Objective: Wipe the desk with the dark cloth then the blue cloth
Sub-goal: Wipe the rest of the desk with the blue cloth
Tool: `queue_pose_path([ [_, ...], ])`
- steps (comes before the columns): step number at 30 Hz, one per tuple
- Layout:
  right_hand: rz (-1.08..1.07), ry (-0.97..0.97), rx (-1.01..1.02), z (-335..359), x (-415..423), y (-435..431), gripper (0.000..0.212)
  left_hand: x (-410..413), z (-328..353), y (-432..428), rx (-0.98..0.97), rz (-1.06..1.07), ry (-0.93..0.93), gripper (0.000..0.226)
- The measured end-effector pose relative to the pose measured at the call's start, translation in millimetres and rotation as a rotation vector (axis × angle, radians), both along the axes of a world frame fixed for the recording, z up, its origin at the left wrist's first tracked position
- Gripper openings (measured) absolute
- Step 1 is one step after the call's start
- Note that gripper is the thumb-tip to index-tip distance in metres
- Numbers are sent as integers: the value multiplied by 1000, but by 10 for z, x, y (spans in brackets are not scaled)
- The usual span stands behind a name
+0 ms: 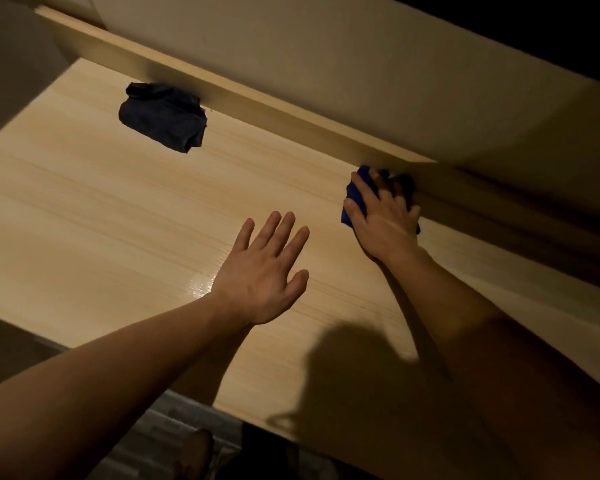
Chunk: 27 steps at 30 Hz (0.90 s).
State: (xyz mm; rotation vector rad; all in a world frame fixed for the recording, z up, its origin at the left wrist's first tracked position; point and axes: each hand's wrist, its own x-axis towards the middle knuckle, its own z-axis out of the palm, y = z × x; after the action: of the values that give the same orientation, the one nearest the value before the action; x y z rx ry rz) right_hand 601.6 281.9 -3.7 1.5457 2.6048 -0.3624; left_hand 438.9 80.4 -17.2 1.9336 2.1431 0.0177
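Note:
The light wooden desk [111,216] fills most of the view. A crumpled dark cloth [163,116] lies at its far left, against the raised back ledge. My right hand [383,216] presses down on a blue cloth [355,195] at the far right of the desk, close to the ledge; most of that cloth is hidden under the palm and fingers. My left hand [264,271] hovers flat over the middle of the desk, fingers spread, holding nothing. The dark cloth is well away from both hands.
A raised wooden ledge [291,112] runs along the desk's back edge below a pale wall [326,57]. A wet shine [201,284] shows on the wood beside my left wrist. The desk's near edge drops to the floor, where a shoe [196,452] shows.

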Motion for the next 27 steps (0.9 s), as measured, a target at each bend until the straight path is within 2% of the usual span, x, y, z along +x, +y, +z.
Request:
queue_pose_path([
  [12, 14, 16, 68, -101, 323, -781, 62, 19, 17, -17, 19, 16, -33, 75],
  [27, 3, 61, 1, -93, 779, -2465, 65, 26, 47, -58, 56, 1, -39, 77],
])
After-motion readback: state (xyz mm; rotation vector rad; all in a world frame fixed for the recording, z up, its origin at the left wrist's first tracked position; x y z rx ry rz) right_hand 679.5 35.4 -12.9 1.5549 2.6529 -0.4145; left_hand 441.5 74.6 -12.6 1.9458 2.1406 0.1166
